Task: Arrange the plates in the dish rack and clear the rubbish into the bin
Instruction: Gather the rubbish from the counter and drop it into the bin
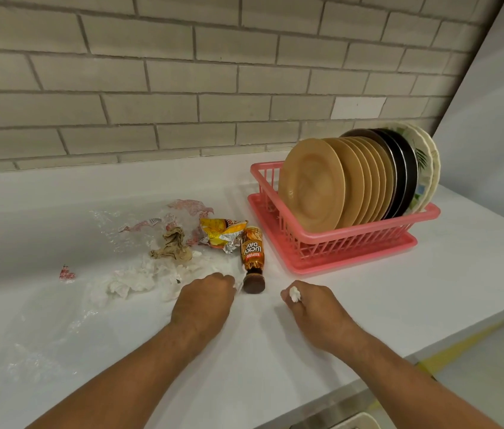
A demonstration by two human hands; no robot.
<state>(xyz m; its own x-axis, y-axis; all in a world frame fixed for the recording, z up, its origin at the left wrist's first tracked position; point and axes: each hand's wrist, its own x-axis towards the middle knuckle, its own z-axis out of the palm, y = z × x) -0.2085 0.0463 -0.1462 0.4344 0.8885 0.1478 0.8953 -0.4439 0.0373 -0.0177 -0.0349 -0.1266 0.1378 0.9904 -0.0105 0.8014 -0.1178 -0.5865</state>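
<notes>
Lying loose on the worktop left of the dish rack: tissue, brown paper, yellow wrapper, bottle on its side. Plates stand racked. Left grip curls on the tissue's edge; right grip pinches a white wad. Judged best: bundle the scraps inside the tissue before lifting; bin unseen

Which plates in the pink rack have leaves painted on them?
The cream plates at the back end of the dish rack, behind the black plates. The tan plates in front are plain.
</notes>
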